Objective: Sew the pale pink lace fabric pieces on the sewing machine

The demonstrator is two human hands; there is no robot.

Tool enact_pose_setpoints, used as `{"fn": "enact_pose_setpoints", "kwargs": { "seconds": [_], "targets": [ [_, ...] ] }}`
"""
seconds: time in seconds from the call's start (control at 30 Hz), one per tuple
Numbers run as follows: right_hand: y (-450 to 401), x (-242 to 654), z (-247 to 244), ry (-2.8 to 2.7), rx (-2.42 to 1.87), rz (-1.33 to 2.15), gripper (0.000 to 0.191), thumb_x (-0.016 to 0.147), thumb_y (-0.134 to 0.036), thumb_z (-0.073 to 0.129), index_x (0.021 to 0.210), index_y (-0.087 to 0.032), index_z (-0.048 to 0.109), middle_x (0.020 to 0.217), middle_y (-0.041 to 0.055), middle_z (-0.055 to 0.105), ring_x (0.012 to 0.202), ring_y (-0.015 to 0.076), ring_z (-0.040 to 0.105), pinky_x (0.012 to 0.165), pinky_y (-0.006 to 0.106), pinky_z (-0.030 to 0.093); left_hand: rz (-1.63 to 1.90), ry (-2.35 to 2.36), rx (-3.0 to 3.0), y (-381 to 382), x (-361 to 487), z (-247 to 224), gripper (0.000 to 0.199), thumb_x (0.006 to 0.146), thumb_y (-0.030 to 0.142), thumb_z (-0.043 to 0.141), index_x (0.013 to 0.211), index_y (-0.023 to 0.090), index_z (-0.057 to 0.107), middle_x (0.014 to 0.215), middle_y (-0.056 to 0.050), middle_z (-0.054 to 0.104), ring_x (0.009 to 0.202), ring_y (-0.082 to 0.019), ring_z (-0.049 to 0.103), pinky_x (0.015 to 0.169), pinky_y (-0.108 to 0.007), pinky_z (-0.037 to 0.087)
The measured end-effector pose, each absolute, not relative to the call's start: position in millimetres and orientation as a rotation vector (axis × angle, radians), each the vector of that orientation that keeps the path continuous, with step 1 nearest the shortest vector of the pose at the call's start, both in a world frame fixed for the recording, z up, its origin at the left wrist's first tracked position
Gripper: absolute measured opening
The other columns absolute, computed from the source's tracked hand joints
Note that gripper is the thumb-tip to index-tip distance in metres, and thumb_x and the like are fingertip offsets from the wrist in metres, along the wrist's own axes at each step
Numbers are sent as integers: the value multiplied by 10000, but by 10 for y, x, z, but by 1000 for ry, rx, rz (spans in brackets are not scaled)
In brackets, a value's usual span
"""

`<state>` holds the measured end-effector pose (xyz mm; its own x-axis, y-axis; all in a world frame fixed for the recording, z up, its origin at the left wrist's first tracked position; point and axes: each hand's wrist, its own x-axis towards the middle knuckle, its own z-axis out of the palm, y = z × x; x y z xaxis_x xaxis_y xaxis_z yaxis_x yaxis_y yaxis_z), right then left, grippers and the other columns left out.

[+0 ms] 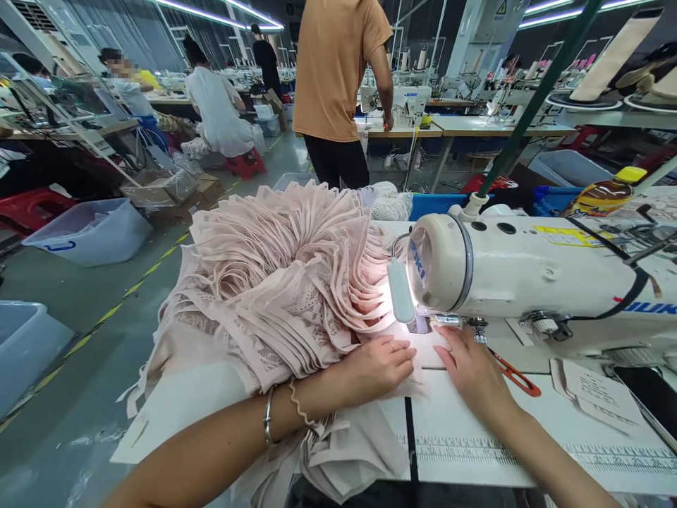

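A white sewing machine [508, 261] stands on the right, its small lamp [400, 291] lighting the needle area. Under its head lies a flat piece of pale pink fabric [394, 337]. My left hand [381, 363] is on that fabric, left of the needle area, fingers curled together and pressed onto it. My right hand [470, 363] rests just right of the needle area, thumb and fingers apart, fingertips at the fabric's edge. A large heap of pleated pink lace pieces [285, 268] fills the table beside my left arm. The needle itself is hard to make out.
Orange-handled thread snips [515, 374] lie right of my right hand, near paper tags [597, 391] and a dark phone [653, 398]. A yellow-capped bottle [603, 194] is behind the machine. Plastic tubs [89, 233] stand on the floor at left. A person in brown [338, 70] stands ahead.
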<state>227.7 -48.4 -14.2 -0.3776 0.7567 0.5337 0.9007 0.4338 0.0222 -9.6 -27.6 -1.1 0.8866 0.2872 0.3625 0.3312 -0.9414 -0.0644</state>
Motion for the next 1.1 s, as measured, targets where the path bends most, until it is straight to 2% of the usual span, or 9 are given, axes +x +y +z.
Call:
{"fn": "enact_pose_setpoints", "kwargs": {
  "seconds": [0.1,0.17,0.37,0.5,0.7,0.77,0.87,1.0,1.1],
  "targets": [
    [-476,2297,-146,-2228,-1456,-377,287,1025,-253,363,1005,-203,645,898,64,677,633,182,555,542,300,377,-557,-787,-2989,-231,-113,-16,162,1003,158,512,1147,147,585,1123,-81,666,1043,-188,627,881,-299,515],
    [-488,2277,-133,-2266,-1414,-316,280,1023,-220,368,928,-207,631,873,43,673,666,170,575,581,290,393,-511,-956,-2947,-226,-92,1,225,1005,189,514,1222,156,564,1165,-91,657,1040,-201,636,861,-313,530],
    [-530,2201,-121,-2240,-1400,-535,222,985,-140,435,887,-186,628,766,31,659,762,190,605,692,298,397,-161,-606,-2544,-336,108,1,329,940,15,409,1194,-24,615,1187,-229,671,1095,-263,653,959,-399,505],
    [-541,2226,-115,-2331,-1476,-547,260,906,-24,419,881,-186,621,774,37,652,697,176,603,618,283,372,-154,-583,-2393,-404,182,-59,376,971,75,374,1250,-52,591,1199,-261,671,1084,-304,679,882,-446,526],
    [-423,2179,92,-2470,-1980,-480,314,756,97,416,807,-182,550,651,23,567,495,134,473,501,281,216,-243,-650,-2454,-349,164,-43,322,948,36,405,1168,0,638,1148,-211,689,1011,-246,675,817,-363,525],
    [-355,2097,140,-2468,-2059,-334,253,804,44,438,783,-194,522,616,9,544,504,135,470,507,272,212,-290,-656,-2518,-321,159,-42,289,945,27,399,1076,35,657,1082,-181,691,927,-225,666,786,-351,523],
    [-310,1965,88,-2453,-1948,-93,145,927,-155,446,810,-209,513,584,-12,529,496,135,460,501,259,224,-346,-685,-2650,-280,137,-74,255,939,24,402,1013,64,642,1030,-151,680,911,-218,654,807,-345,526],
    [-361,1891,-112,-2298,-1826,-181,159,940,-220,387,887,-190,533,550,-4,533,471,154,476,508,274,231,-570,-1069,-2823,-240,101,-104,271,961,44,377,1098,101,603,1028,-115,691,923,-194,664,844,-323,554],
    [-392,1917,-191,-2208,-1789,-210,112,889,-232,416,816,-205,497,536,3,541,451,163,480,497,272,237,-864,-1126,-2969,-268,97,-103,283,996,88,357,1128,142,601,1079,-72,702,1001,-156,667,946,-290,542]
  ]
}}
